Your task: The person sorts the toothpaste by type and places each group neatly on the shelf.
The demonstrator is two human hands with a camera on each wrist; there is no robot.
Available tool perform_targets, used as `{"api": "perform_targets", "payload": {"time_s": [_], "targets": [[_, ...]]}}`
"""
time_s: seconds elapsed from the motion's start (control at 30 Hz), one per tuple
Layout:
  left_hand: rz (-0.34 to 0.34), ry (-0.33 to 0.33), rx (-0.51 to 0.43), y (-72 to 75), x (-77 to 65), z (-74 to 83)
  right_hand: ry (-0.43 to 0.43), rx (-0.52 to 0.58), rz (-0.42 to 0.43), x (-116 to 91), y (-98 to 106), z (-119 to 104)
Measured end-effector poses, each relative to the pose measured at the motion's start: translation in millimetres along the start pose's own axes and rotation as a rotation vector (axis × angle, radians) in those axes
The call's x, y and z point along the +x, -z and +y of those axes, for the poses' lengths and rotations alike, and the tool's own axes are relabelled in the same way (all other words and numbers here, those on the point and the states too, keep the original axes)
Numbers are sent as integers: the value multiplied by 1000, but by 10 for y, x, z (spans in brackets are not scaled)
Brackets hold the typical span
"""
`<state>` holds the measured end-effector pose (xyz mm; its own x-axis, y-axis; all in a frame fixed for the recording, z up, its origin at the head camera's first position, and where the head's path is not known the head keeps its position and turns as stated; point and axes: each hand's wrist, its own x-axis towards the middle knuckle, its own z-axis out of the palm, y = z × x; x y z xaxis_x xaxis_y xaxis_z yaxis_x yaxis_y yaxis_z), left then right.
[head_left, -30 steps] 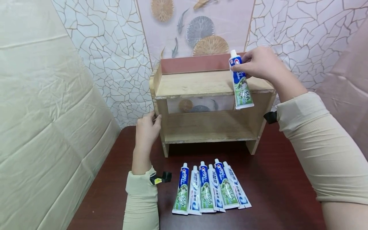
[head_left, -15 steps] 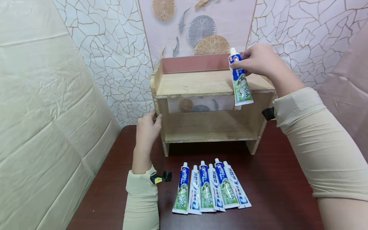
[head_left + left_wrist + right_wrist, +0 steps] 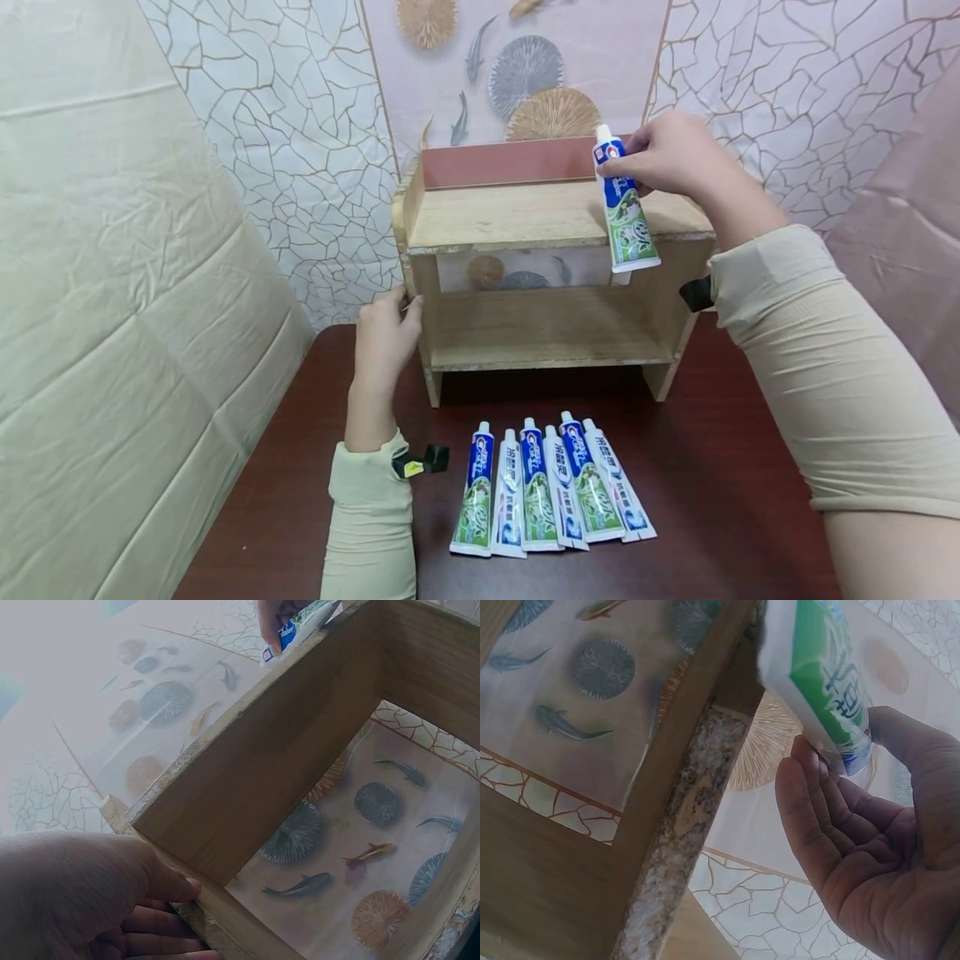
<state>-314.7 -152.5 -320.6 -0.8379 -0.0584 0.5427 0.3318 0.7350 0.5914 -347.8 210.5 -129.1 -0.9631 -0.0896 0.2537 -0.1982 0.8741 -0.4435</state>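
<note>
My right hand (image 3: 675, 158) pinches a blue-and-green toothpaste tube (image 3: 630, 229) near its white cap, thumb in front. The tube leans with its cap up, before the right part of the top board of a small wooden shelf (image 3: 510, 221). In the right wrist view the tube (image 3: 825, 682) is beside the board's worn edge; whether they touch I cannot tell. My left hand (image 3: 386, 333) grips the shelf's left side panel, with the thumb (image 3: 176, 886) along its front edge in the left wrist view. Its other fingertips are partly hidden.
Several toothpaste tubes lie side by side on the dark red table (image 3: 720, 500) before the shelf, blue-green ones (image 3: 474, 508) alternating with white ones (image 3: 510, 508), caps toward the shelf. A pink strip (image 3: 517, 162) backs the top board. Patterned cloth (image 3: 300, 150) hangs behind.
My right hand has risen slightly and drifted a little left with the toothpaste tube. The left hand keeps its hold on the shelf, and the row of tubes lies as before.
</note>
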Motion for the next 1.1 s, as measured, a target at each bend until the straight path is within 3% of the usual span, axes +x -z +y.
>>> {"api": "perform_targets", "payload": {"time_s": [0.6, 1.1], "targets": [[-8, 7, -3, 6, 2, -19, -59, 72, -48, 156, -65, 27], [-1, 0, 11, 8, 12, -20, -99, 65, -52, 317, -107, 99]]}}
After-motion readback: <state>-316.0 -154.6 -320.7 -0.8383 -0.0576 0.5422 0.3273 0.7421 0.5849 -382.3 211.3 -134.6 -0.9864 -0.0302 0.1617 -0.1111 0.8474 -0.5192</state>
